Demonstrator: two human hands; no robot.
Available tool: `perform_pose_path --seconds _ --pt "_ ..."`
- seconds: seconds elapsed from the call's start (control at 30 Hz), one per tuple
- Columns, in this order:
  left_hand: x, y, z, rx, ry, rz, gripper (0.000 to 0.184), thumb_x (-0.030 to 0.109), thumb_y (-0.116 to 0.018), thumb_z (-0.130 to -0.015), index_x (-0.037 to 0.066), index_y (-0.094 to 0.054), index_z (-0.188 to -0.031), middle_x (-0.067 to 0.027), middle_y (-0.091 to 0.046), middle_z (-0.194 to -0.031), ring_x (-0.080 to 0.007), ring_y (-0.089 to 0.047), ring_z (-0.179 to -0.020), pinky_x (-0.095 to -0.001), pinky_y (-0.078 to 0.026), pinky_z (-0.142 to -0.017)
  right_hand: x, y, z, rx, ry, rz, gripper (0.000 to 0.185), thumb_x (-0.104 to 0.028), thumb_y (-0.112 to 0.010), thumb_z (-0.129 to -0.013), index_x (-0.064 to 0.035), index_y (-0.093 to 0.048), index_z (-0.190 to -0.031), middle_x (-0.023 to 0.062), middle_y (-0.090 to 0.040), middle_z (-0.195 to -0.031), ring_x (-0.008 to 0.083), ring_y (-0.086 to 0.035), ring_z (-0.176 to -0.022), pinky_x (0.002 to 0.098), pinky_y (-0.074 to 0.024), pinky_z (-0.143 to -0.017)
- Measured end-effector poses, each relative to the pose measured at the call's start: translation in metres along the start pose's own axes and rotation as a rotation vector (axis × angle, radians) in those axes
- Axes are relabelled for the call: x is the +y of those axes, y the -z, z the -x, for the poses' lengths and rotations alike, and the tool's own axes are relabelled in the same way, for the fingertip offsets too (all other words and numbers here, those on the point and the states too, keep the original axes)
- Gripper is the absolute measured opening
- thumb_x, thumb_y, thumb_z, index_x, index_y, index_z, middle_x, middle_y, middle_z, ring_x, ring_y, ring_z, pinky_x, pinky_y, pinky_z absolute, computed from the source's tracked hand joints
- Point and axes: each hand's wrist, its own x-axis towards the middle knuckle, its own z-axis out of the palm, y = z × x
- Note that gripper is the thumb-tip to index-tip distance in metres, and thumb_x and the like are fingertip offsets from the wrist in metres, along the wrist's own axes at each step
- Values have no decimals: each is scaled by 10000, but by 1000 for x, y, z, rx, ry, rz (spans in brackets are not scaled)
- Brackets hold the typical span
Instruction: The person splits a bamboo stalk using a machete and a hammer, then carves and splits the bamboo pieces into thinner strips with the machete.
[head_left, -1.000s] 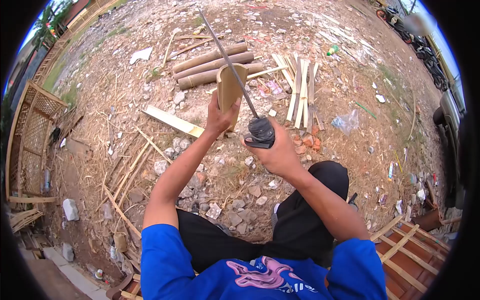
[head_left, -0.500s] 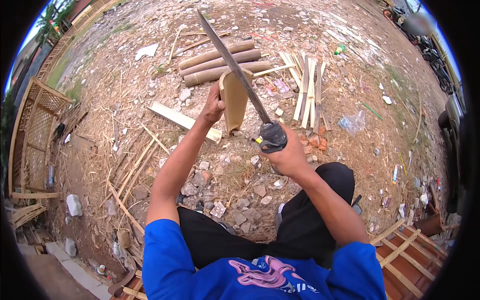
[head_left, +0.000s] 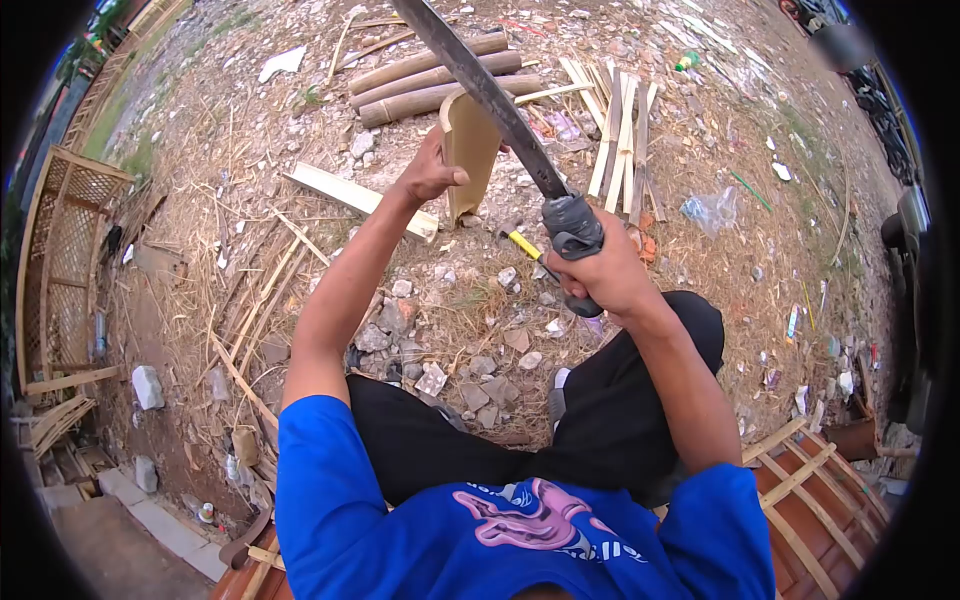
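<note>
Upright on the ground stands a split bamboo piece (head_left: 473,155), its pale inner face turned partly to the right. My left hand (head_left: 432,172) is at its left edge, thumb in front and the other fingers wrapped behind it. My right hand (head_left: 605,262) is closed round the black-wrapped handle of a long machete (head_left: 490,98). The blade slants up and left, passing over the top of the bamboo piece. A yellow and black marker (head_left: 525,244) sticks out to the left from beside my right hand; whether the fingers hold it too is unclear.
Bamboo poles (head_left: 440,85) lie beyond the split piece, with thin strips (head_left: 622,140) to their right. A pale bamboo half (head_left: 350,198) rests at the left. Stones (head_left: 395,320) lie before my legs. Lattice panels (head_left: 60,270) stand far left; a slatted frame (head_left: 800,480) is lower right.
The machete and my right hand have moved right, the blade now showing its broad side. The marker has come into view. My left hand's thumb has spread to the right.
</note>
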Motion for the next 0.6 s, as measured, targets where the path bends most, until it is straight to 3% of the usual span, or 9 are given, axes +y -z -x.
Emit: perform_pose_path --seconds 0.2,0.33,0.5,0.6 --pt "-20 -2 -1 -3 -12 -90 769 514 -801 -685 28 -545 -1224 -94 -639 -1082 -203 -613 -1032 -374 -491 -917 7 0 -4 158 357 518 280 -67 -769 -741 -14 -606 -963 35 -654 -810 121 -623 -757 282 -498 -725" --pt "-29 3 -9 -111 -48 -143 709 434 -780 -726 42 -528 -1260 -85 -632 -1115 -190 -600 -1065 -382 -486 -926 17 -5 -5 198 341 452 297 -68 -762 -733 -14 -608 -981 46 -660 -831 102 -610 -761 284 -494 -717" --pt "-47 -4 0 -27 -31 -16 650 360 -737 -759 24 -508 -1265 -92 -632 -1095 -198 -606 -1044 -373 -484 -926 26 -17 -5 230 352 292 301 -61 -757 -726 -15 -590 -972 38 -647 -826 94 -599 -755 284 -489 -714" --pt "-50 -3 2 24 -50 20 565 286 -665 -777 -3 -513 -1238 -110 -634 -1076 -209 -617 -1018 -373 -494 -913 18 -17 -5 210 341 381 301 -57 -758 -724 -18 -578 -962 35 -643 -823 87 -599 -759 272 -485 -719"
